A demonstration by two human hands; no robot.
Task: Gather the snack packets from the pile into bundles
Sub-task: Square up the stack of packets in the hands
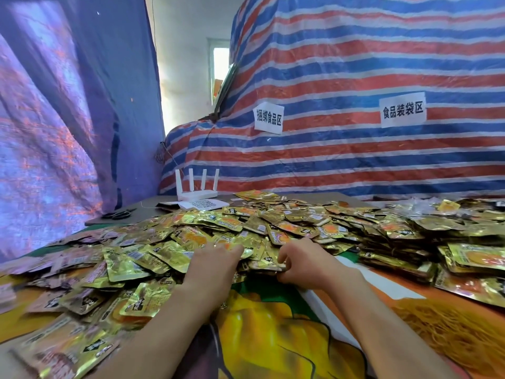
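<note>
My left hand [216, 259] lies flat on the heap of shiny gold foil snack packets [246, 222], fingers straight and together, pinning it I guess. My right hand [302, 258] pinches a thin stack [269, 266] at the near edge, probably starting a bundle.

bare printed cloth [273, 337] near; packet pile [246, 222] ahead, router [197, 187] behind

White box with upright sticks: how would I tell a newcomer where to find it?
Start at the big red, white and blue striped tarp at the back. At its lower left corner, beyond the pile of gold snack packets, stands the white box. Four upright antennas mark it out.
</note>
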